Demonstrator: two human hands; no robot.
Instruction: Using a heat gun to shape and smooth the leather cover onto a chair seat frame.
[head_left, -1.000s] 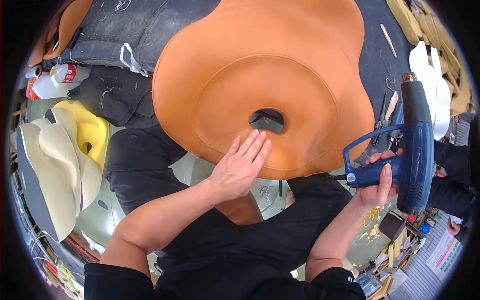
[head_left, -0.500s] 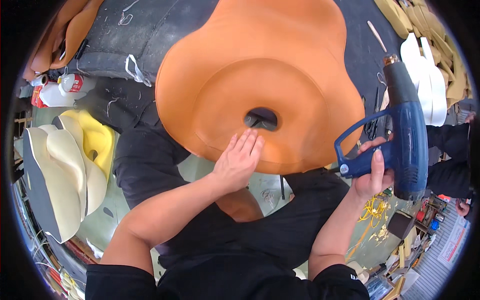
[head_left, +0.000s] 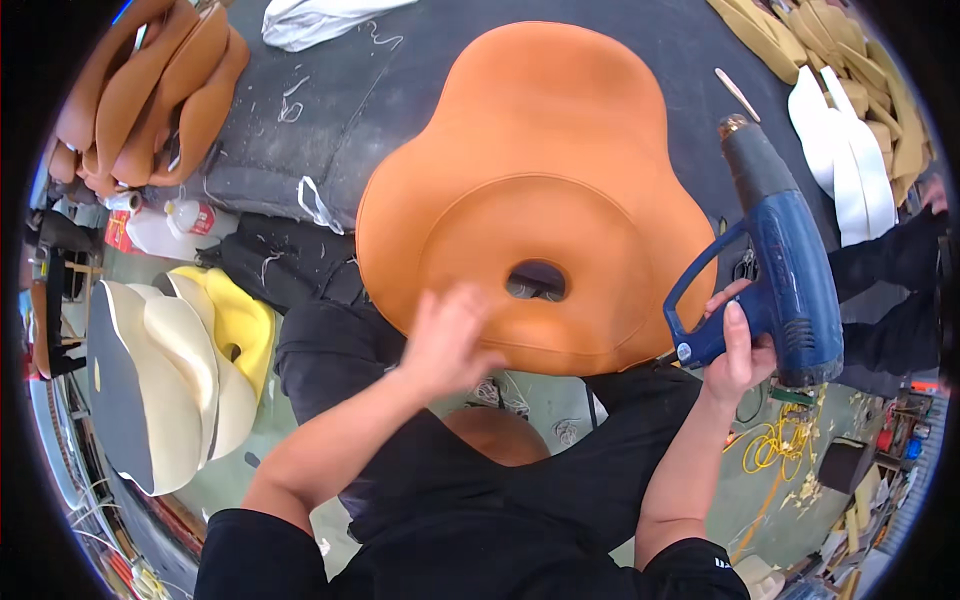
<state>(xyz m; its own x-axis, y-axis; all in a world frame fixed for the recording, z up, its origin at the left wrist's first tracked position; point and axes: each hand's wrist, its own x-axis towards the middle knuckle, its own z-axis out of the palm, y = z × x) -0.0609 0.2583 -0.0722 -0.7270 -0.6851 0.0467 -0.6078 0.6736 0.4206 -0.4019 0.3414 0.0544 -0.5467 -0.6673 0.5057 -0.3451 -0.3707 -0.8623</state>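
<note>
An orange leather-look seat cushion (head_left: 540, 120) with a round seam and an oval hole (head_left: 536, 280) rests on the dark work surface, its near edge by my lap. My left hand (head_left: 448, 340), blurred by motion, is over the cushion's near left edge, thumb apart from the fingers and nothing in it. Whether it touches the cushion I cannot tell. My right hand (head_left: 738, 350) is wrapped round the handle of a blue heat gun (head_left: 795, 265), off the cushion's right side. The gun's nozzle (head_left: 738, 130) points away from me.
Brown curved cushions (head_left: 150, 95) are piled at the far left. Cream foam pieces (head_left: 170, 380) and a yellow one (head_left: 245, 320) stand at the left. White pieces (head_left: 845, 150) and tan foam (head_left: 850, 60) lie at the far right. Yellow cord (head_left: 775, 445) lies on the floor.
My left hand has come off the area below the hole, moving left and nearer to me. The cushion shows more fully and lower in view. The heat gun remains in my right hand, tilted more.
</note>
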